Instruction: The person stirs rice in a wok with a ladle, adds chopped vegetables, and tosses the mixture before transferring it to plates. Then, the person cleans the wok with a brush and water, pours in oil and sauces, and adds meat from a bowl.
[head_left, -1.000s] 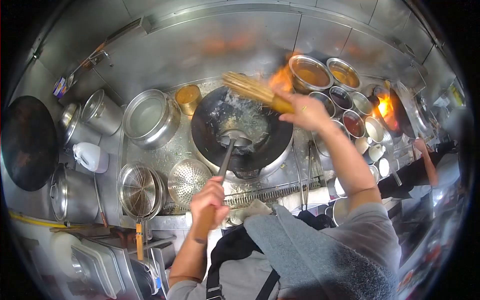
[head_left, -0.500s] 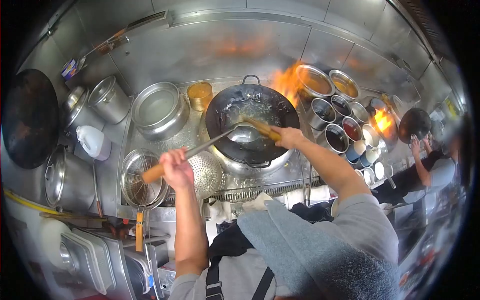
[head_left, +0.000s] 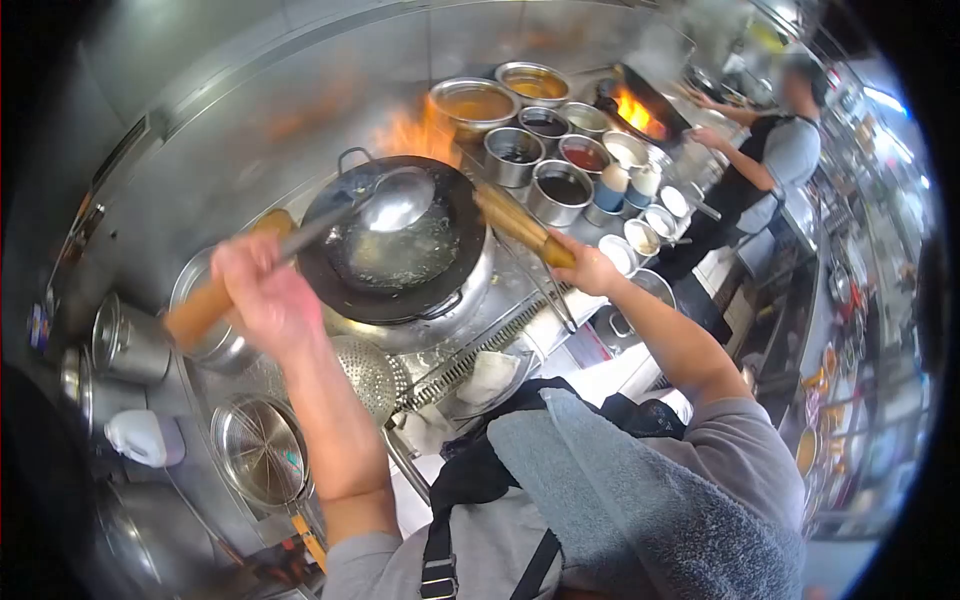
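My left hand (head_left: 265, 295) is closed around the wooden handle of a steel ladle (head_left: 398, 200). The ladle's bowl is lifted over the far side of a black wok (head_left: 330, 270), and some cloudy liquid lies in the wok's bottom. In my right hand (head_left: 588, 268) is a bamboo wok brush (head_left: 512, 218), gripped at its near end. Its bristle end reaches the wok's right rim; whether it touches the rim I cannot tell. Flames (head_left: 418, 135) rise behind the wok.
Steel pots of sauces (head_left: 562, 188) stand to the wok's right. A perforated strainer (head_left: 362, 375) and a wire-mesh skimmer (head_left: 262, 450) lie at the near left. Further right, a co-worker (head_left: 775, 150) stands by a second wok (head_left: 655, 100) with flames.
The ladle has risen from the wok's middle, its bowl now higher and further back. The brush has moved out of the wok to its right rim. My view has turned right.
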